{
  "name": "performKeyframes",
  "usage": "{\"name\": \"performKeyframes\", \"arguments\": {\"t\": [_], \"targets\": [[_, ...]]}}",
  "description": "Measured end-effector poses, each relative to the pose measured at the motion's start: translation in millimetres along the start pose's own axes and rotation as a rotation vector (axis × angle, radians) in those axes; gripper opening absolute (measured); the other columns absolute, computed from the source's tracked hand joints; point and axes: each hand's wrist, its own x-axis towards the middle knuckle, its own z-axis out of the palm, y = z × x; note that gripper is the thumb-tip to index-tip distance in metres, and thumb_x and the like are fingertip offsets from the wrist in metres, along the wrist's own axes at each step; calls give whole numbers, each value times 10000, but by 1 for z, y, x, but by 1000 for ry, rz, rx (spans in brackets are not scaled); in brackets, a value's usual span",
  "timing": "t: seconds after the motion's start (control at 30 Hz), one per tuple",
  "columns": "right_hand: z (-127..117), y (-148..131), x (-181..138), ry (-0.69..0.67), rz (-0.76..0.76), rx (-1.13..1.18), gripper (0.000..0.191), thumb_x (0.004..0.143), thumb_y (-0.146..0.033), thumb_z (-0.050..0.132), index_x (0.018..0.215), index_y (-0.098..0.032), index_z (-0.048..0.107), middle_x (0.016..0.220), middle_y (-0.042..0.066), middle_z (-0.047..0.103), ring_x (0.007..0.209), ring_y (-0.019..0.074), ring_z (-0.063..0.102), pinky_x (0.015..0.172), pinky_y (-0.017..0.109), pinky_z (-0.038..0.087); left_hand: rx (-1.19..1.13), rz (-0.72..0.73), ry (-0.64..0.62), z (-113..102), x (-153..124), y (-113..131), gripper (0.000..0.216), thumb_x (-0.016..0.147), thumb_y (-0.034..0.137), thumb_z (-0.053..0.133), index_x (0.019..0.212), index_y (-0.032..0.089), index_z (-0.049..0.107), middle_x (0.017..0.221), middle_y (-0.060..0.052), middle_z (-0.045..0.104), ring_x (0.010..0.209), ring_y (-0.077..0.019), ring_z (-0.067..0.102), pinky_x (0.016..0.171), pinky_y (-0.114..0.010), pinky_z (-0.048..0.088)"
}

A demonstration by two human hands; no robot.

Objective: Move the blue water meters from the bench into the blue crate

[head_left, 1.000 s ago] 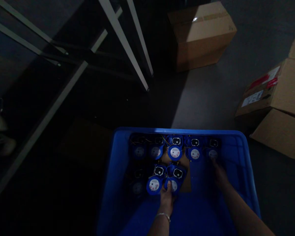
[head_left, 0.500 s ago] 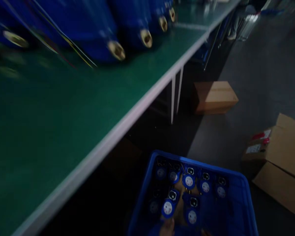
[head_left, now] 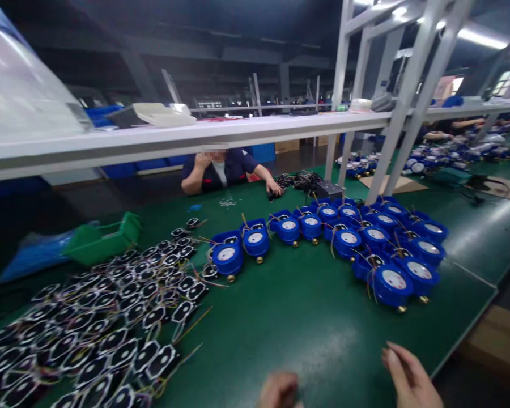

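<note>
My left hand (head_left: 278, 391) shows only as curled knuckles at the bottom edge, above the green table mat (head_left: 306, 323); whatever it may hold is hidden. My right hand (head_left: 410, 377) hovers to its right with fingers stretched out and nothing in it. Several blue water meters (head_left: 391, 283) with white dials and brass stubs stand in a cluster ahead of my right hand, and a row of them (head_left: 255, 241) runs leftward across the mat. A big heap of black modules with thin wires (head_left: 110, 317) covers the left of the table.
A person in dark blue (head_left: 221, 167) sits across the table, one hand on the mat. A white shelf (head_left: 195, 136) on slanted white posts (head_left: 412, 96) spans overhead. A green bin (head_left: 102, 241) lies far left. A cardboard box (head_left: 499, 340) sits past the table's right edge.
The view has swung up from the blue crate of meters on the floor to the tabletop. Both hands have left the crate and now hover over the mat's near edge.
</note>
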Motion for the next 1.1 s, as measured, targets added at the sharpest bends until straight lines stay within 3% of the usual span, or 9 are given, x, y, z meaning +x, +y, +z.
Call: {"name": "performKeyframes", "arguments": {"t": [0.07,0.13,0.23,0.33,0.47,0.6,0.77,0.97,1.1], "targets": [[91,-34,9,-195,-48,54,752,590,-699,713,1110,-184,541,1101,110,560,1038,308,532,918,421,465,-12,160,206,-29,28,55,360,825,273,594,1160,171,511,1253,-82,499,1132,-241,490,951,-478,412],[185,-55,20,-346,-19,88,677,681,-639,690,1140,-173,516,1082,94,569,992,273,564,829,384,515,-39,213,386,-54,70,102,453,827,325,589,1231,176,447,1310,-100,443,1171,-257,456,959,-482,403],[305,-70,42,-410,62,99,447,881,-452,587,1184,-139,491,1132,105,535,986,233,559,832,403,503,-61,160,447,-80,134,147,399,838,362,568,1177,164,498,1247,-99,503,1103,-244,513,915,-475,440],[384,-75,63,-399,100,100,329,939,-368,528,1174,-138,507,1171,98,501,1026,222,524,880,421,469,-63,130,400,-93,174,163,336,849,352,557,1122,156,539,1141,-83,572,997,-212,572,854,-441,483],[434,-78,77,-420,135,90,315,940,-362,531,1151,-128,520,1109,89,528,951,205,554,821,390,500,-64,129,363,-106,190,167,323,859,344,544,1120,154,537,1119,-80,578,955,-196,586,813,-412,506],[437,-77,71,-410,138,52,300,941,-358,531,1126,-122,529,1064,82,544,896,186,569,771,355,518,-53,115,300,-117,189,169,319,860,332,544,1127,158,533,1125,-79,574,956,-195,584,810,-407,509],[396,-71,40,-361,187,16,302,938,-352,537,1137,-127,520,1047,77,544,853,172,572,720,323,527,-1,43,174,-118,158,155,339,856,314,552,1156,162,515,1125,-79,574,956,-198,585,810,-414,510],[285,-52,-35,-269,256,21,505,874,-302,619,1309,-204,382,1122,78,528,828,166,577,624,252,513,97,-17,-35,-118,65,105,384,830,294,587,1181,157,510,1088,-82,620,925,-196,617,820,-418,508],[204,-33,-99,-200,275,-6,745,711,-455,719,1323,-261,341,1189,56,529,962,210,569,635,219,494,181,-14,-116,-124,-12,69,540,725,383,660,1179,120,529,1101,-125,647,999,-248,613,883,-386,481]]}}
